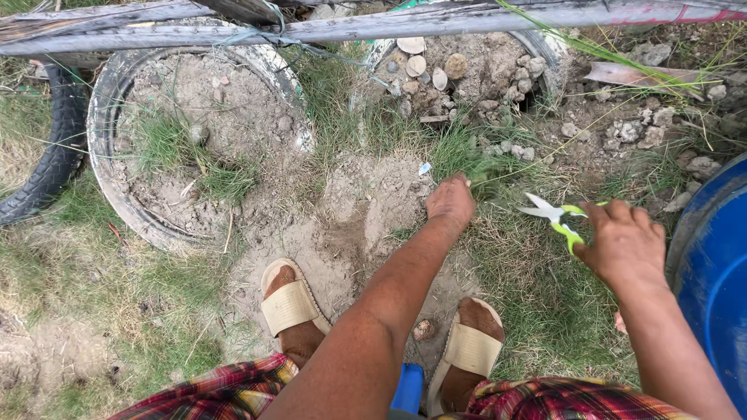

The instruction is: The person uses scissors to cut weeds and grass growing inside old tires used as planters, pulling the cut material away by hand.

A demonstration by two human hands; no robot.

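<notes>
My left hand (450, 204) reaches forward and closes on a tuft of grass (475, 163) at the edge of a bare soil patch. My right hand (625, 245) holds a pair of scissors (554, 215) with lime-green handles and pale blades, open and pointing left toward the tuft, a short gap away from it. My two feet in beige sandals (289, 305) stand on the dirt below my hands.
A soil-filled old tyre (105, 117) lies at upper left, a second tyre with stones and shells (545, 54) at top centre. Weathered poles (373, 23) cross the top. A blue barrel (712, 257) stands at the right edge.
</notes>
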